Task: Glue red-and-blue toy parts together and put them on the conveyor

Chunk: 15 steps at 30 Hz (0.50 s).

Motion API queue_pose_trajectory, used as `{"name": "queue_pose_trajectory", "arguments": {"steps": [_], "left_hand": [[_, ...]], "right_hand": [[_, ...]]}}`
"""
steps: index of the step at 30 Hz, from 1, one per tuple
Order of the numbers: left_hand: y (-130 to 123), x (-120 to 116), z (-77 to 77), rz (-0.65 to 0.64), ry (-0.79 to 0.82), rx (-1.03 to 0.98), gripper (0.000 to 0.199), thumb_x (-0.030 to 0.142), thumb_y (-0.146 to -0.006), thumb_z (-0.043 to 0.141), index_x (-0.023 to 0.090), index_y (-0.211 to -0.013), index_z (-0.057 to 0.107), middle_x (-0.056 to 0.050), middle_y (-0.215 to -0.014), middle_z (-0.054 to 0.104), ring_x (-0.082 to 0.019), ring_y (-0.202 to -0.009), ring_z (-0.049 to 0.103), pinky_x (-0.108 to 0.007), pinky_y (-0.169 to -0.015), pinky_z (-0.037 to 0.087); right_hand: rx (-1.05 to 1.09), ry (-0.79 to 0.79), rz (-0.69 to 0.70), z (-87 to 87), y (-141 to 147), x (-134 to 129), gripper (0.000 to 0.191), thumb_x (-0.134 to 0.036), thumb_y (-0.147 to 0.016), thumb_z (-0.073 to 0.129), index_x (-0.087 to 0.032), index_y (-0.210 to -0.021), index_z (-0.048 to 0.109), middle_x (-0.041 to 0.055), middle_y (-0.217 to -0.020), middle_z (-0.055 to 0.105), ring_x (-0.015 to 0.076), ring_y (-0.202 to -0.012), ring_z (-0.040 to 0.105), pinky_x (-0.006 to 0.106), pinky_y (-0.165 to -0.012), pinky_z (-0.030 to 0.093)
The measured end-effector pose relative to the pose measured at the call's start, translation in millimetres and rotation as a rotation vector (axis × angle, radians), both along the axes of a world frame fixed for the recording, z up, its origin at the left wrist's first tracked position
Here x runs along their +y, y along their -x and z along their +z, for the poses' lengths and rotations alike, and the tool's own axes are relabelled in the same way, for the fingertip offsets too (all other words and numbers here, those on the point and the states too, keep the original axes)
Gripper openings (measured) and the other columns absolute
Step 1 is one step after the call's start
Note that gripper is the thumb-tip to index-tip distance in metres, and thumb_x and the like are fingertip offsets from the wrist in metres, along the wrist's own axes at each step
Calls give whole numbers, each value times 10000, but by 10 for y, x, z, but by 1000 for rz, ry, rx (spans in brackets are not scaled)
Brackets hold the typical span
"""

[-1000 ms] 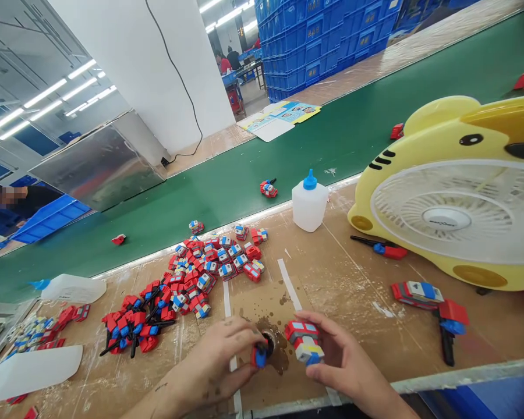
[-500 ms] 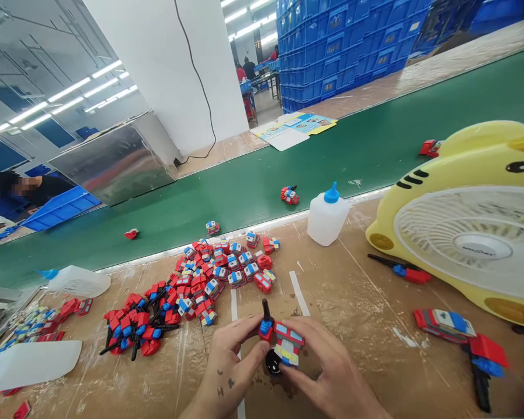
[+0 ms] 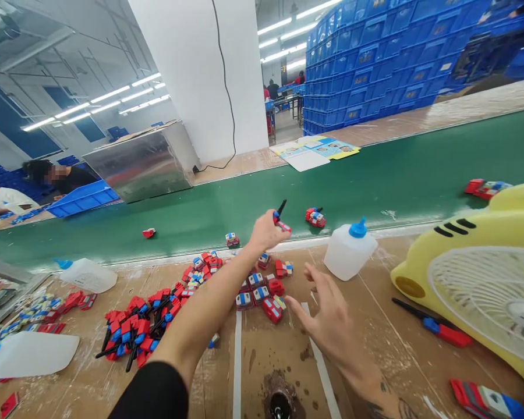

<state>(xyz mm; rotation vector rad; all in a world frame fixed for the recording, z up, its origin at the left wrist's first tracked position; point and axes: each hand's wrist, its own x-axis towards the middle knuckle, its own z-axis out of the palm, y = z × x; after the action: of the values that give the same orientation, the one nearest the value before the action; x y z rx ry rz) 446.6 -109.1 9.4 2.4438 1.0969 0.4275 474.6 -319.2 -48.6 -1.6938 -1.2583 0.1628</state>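
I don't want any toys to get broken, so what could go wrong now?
The toy in the left hand might slip and drop onto the green belt. The left forearm stretches across the pile of toy parts, so it could nudge some. The open right hand is near the white bottle and might bump it.

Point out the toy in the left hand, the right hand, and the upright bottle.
Held toy (image 3: 282, 225): head view, on its red part.
Right hand (image 3: 332, 308): head view, middle of the hand.
Upright bottle (image 3: 348, 253): head view, white body.
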Motion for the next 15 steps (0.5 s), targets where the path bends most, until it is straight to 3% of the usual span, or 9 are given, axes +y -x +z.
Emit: {"name": "queue_pose_trajectory", "arguments": {"steps": [2,4,9,12,15], "left_hand": [[-289,392,-8,-2,22,122,487,314,-828,739,129,-1238,551,-111,-1131,656,-247,-1043,632,-397,-920,508],[-517,635,-72,-6,60,249,389,325,-901,678,139,-1228,580,-109,-1191,633,-246,-1052,634,-435,-901,532],[-723,796,-301,-48,138,426,402,347,-938,635,164,-1289,563,-112,-1285,596,-261,-1106,621,-479,-927,533],[-497,899,-290,-104,130,400,556,404,-936,624,174,-1413,454,-138,-1366,552,-281,-1171,595,-488,-972,500],[136,1125,-102,-110,67,349,774,448,-926,625,167,-1537,243,-156,-1460,478,-262,-1304,501,-402,-1071,420]], "right_hand": [[-21,6,53,11,-43,-5,469,-364,-930,598,-228,-1357,459,130,-1195,621,312,-1126,585,467,-954,485],[-50,13,118,38,-59,34,373,-357,-942,584,-230,-1286,516,112,-1115,658,289,-1053,614,430,-903,501],[-256,193,230,162,-154,485,129,-272,-938,566,-207,-984,668,66,-954,712,237,-921,634,348,-815,511],[-330,251,248,196,-218,1053,165,-205,-916,563,-187,-826,701,81,-859,714,266,-918,628,385,-852,491],[-382,270,284,143,-124,1769,163,-189,-940,553,-132,-996,695,123,-1048,700,290,-1079,601,455,-977,452]]}}
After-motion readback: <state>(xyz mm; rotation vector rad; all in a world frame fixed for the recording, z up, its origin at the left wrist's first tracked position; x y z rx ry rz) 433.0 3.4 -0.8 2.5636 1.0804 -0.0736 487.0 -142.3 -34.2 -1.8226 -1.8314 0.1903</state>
